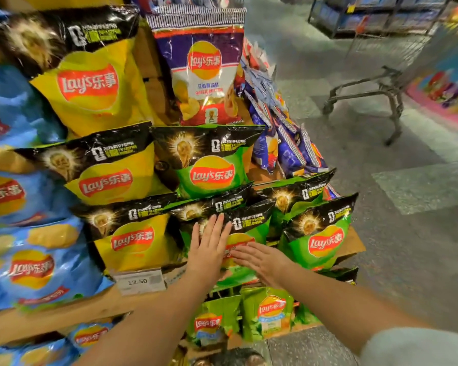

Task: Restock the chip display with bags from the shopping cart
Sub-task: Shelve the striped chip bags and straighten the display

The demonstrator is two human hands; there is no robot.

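Observation:
A green chip bag (251,228) with a black top stands in the lower row of the chip display (351,247), between a yellow bag (132,241) and another green bag (320,239). My left hand (209,249) lies flat on its left side, fingers straight and pointing up. My right hand (262,260) lies flat on its front, fingers straight and pointing left, and touches the left hand's edge. The shopping cart (381,88) stands on the aisle floor at the upper right; only its lower frame and part of its basket show.
Yellow, green, blue and purple chip bags fill the tiers above and to the left. A price tag (140,281) reading 12.50 hangs below the yellow bag. More green bags (270,313) sit in the bottom tier. Grey floor stretches right; shelving stands at the far back.

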